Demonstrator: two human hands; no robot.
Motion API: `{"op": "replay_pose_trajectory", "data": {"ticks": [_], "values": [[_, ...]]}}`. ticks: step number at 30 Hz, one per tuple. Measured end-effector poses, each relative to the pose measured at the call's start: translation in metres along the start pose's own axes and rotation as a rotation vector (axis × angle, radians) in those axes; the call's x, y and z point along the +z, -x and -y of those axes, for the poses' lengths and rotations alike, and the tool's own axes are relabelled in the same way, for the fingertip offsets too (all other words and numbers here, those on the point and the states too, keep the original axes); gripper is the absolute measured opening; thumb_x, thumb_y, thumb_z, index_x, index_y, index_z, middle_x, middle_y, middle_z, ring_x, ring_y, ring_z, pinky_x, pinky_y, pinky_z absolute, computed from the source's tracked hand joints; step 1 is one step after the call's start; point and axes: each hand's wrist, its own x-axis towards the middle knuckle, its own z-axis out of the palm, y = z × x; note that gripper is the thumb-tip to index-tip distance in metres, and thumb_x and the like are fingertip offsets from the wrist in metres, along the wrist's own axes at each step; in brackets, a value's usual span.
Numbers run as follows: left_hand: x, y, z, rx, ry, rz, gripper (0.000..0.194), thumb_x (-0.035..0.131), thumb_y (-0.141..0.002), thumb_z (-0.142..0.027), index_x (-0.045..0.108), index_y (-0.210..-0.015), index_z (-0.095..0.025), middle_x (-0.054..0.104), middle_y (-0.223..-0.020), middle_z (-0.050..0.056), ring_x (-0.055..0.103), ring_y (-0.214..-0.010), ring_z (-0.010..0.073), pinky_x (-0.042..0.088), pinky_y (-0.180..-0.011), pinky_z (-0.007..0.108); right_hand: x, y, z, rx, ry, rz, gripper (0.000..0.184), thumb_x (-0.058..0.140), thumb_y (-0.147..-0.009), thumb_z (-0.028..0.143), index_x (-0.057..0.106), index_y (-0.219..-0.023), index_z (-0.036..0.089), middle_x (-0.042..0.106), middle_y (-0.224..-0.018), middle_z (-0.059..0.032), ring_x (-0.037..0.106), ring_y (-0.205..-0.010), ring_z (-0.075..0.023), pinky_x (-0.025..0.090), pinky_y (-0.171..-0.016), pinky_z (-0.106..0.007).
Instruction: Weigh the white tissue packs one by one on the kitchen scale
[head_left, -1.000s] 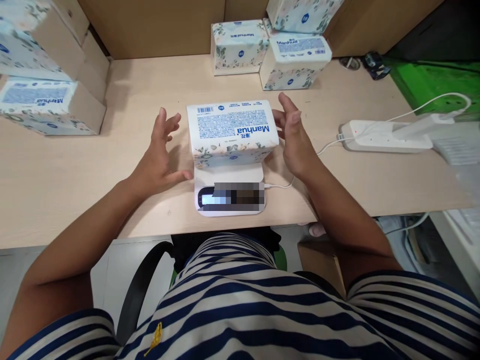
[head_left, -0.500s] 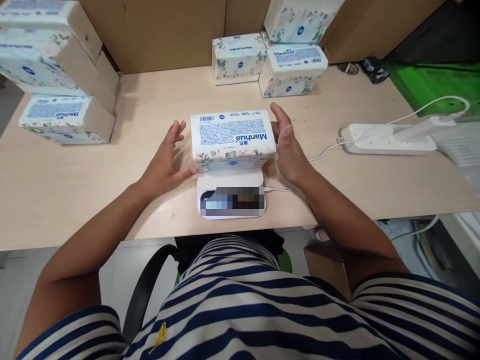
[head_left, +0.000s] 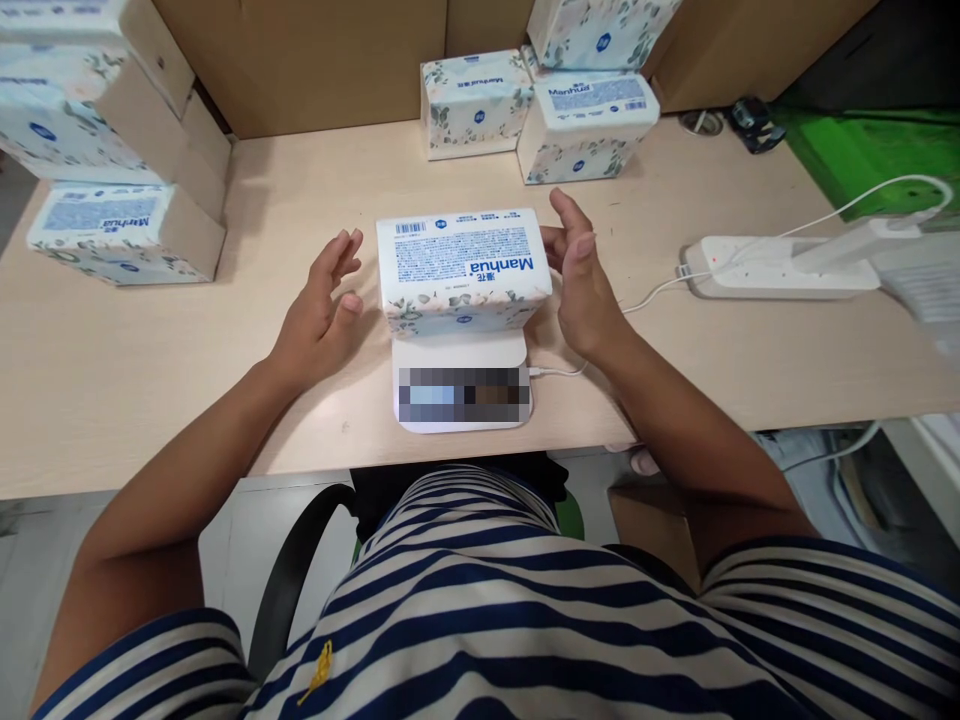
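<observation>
Tissue pack (head_left: 463,270): a single white-and-blue pack, marked "Manhua" on its upper face, sits on the white scale (head_left: 459,350), covering the rear part of its platform. Its long side faces the person, and the front strip of the platform is exposed. The scale's display is pixelated and cannot be read.

Left hand (head_left: 315,325): beside the pack's left end, with a visible gap between. The fingers (head_left: 341,255) are loosely spread and slightly curled, the thumb apart from them and pointing toward the pack; nothing is held.

Right hand (head_left: 589,300): at the pack's right end, closer than the left hand. The thumb and index finger are raised and parted; the other fingertips are just beside the pack's right rear edge. Contact there cannot be confirmed.

Surroundings: the scale stands near the front edge of a pale wood counter (head_left: 300,190). A white cable (head_left: 555,373) leaves the scale's right side and passes behind the right wrist. A white power strip (head_left: 772,285) lies further right. Behind the pack stands a group of similar packs (head_left: 589,130); another stack (head_left: 124,230) stands at the far left.
</observation>
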Motion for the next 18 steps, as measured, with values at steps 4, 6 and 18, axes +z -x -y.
{"op": "replay_pose_trajectory", "data": {"ticks": [4,6,18], "values": [[0.001,0.000,0.006,0.045,0.046,-0.010,0.085,0.032,-0.110,-0.085,0.019,-0.182,-0.042,0.036,-0.189,0.008,0.047,-0.169,0.0391,0.046,-0.137,0.068,0.001,0.000,-0.004,-0.016,0.004,-0.041,0.106,-0.004,-0.095,0.099,0.013,-0.185,0.046,0.061,-0.170,-0.0053,0.052,-0.166,-0.0355,0.038,-0.141,-0.064],[0.000,0.001,0.015,0.069,0.089,-0.028,0.085,0.029,-0.109,-0.088,0.008,-0.181,-0.048,0.029,-0.192,0.004,0.047,-0.169,0.0388,0.049,-0.134,0.070,0.001,0.000,-0.008,-0.029,0.057,-0.079,0.104,-0.007,-0.095,0.097,0.011,-0.185,0.047,0.054,-0.176,-0.0049,0.043,-0.172,-0.0370,0.036,-0.141,-0.068],[0.020,-0.007,-0.063,0.070,0.268,0.190,0.110,0.030,-0.100,-0.098,-0.024,-0.181,-0.046,0.020,-0.194,0.008,0.025,-0.180,0.0389,0.042,-0.141,0.070,0.009,0.014,0.020,-0.085,0.024,0.151,0.142,0.066,-0.075,0.107,0.012,-0.186,0.039,0.036,-0.188,-0.0128,0.034,-0.175,-0.0477,0.034,-0.141,-0.076]]}}
